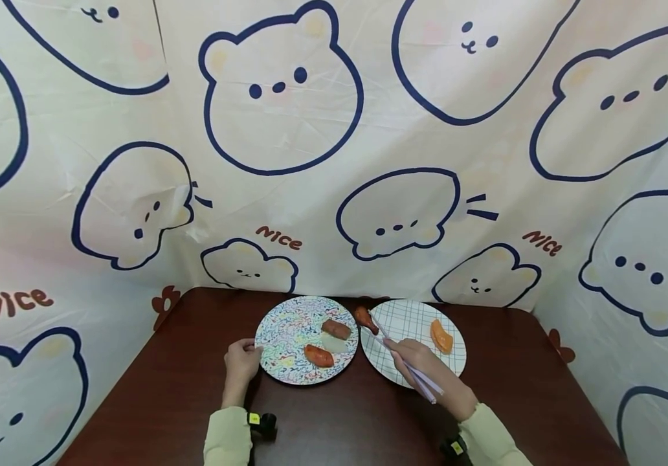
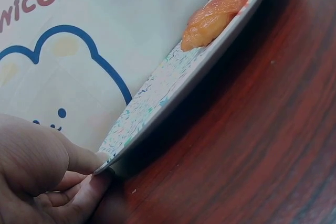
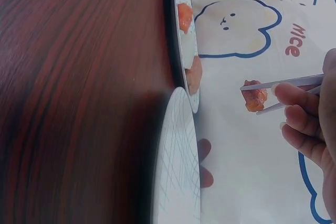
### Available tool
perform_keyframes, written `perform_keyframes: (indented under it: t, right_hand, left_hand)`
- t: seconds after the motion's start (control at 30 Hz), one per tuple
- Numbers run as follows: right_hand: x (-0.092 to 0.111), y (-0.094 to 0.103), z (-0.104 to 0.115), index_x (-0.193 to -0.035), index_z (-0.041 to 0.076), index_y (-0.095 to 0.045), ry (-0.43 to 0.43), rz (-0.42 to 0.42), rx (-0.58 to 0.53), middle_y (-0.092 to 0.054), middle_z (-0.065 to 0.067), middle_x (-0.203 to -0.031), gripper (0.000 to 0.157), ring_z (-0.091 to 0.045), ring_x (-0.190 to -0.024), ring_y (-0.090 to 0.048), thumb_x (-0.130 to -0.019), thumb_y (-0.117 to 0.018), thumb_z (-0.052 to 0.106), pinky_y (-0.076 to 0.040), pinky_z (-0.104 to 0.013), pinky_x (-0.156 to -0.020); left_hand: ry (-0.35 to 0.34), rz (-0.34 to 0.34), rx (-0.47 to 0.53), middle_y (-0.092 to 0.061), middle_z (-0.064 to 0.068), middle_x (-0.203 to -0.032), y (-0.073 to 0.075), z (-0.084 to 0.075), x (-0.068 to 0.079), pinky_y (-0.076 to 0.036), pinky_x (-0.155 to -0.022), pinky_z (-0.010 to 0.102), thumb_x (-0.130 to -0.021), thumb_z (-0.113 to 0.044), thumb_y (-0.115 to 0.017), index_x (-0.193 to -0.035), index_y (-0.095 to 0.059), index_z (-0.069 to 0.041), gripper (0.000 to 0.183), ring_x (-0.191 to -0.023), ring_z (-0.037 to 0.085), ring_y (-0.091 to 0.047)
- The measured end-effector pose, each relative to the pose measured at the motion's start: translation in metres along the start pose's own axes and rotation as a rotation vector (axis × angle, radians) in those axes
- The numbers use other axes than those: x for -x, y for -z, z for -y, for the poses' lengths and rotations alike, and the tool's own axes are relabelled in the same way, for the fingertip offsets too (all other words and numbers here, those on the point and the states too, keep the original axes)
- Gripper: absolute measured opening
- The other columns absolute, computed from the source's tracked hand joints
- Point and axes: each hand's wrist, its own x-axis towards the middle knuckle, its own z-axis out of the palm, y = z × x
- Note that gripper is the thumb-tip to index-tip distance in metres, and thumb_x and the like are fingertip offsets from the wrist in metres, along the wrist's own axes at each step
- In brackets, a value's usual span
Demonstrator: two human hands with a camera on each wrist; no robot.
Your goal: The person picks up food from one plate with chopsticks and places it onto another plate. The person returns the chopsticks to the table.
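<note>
My left hand [image 1: 242, 362] pinches the left rim of a colourfully speckled round plate [image 1: 278, 323], thumb on top and fingers beneath. On that plate lie a glossy orange-red food piece [image 1: 318, 355], a brown block-shaped piece [image 1: 336, 329] and a pale, whitish piece [image 1: 334, 343]. In my right hand [image 1: 432, 367] is a pair of light purple chopsticks [image 3: 302, 81]. Their tips grip a reddish-brown piece of food [image 3: 255, 97], shaped like a small drumstick, held up above the plates. From the head view it overlaps the left edge of a white grid-patterned plate [image 1: 395, 317].
An orange, curved food piece [image 1: 441, 336] lies on the right side of the grid plate. Both plates stand side by side on a dark brown wooden table [image 1: 334, 421]. A cloth printed with cartoon bears [image 1: 281, 129] hangs behind and along the sides.
</note>
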Motion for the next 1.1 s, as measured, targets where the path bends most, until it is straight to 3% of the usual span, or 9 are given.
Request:
perform_keyframes:
  t: [0.4,0.67,1.1]
  right_hand:
    - [-0.014,-0.013,0.010,-0.130,0.001,-0.068,0.016,0.036,-0.055,-0.074,-0.002,-0.106,0.031,-0.010,-0.094,-0.068,-0.103,-0.053,0.005,-0.057,-0.032,-0.083]
    - [-0.025,-0.028,0.019,-0.125,0.000,-0.070,0.059,0.005,-0.079,-0.073,-0.004,-0.096,0.030,-0.008,-0.084,-0.064,-0.096,-0.061,0.001,-0.055,-0.025,-0.074]
    - [-0.040,-0.054,0.031,-0.122,0.000,-0.070,0.145,-0.003,-0.121,-0.074,-0.004,-0.093,0.028,-0.009,-0.084,-0.066,-0.096,-0.061,-0.002,-0.055,-0.026,-0.076]
  left_hand:
    - [0.007,-0.013,0.004,-0.064,0.025,-0.105,0.002,0.001,0.000,-0.051,-0.080,0.050,-0.098,-0.009,-0.061,-0.124,-0.063,0.013,0.035,-0.094,0.036,-0.060]
    - [0.008,-0.012,0.008,-0.064,0.025,-0.105,0.003,-0.001,0.000,-0.051,-0.081,0.051,-0.097,-0.009,-0.061,-0.123,-0.064,0.013,0.034,-0.095,0.036,-0.060]
    - [0.004,0.001,0.015,-0.064,0.027,-0.111,0.002,0.000,-0.001,-0.052,-0.082,0.053,-0.098,-0.010,-0.061,-0.126,-0.062,0.013,0.036,-0.100,0.039,-0.062]
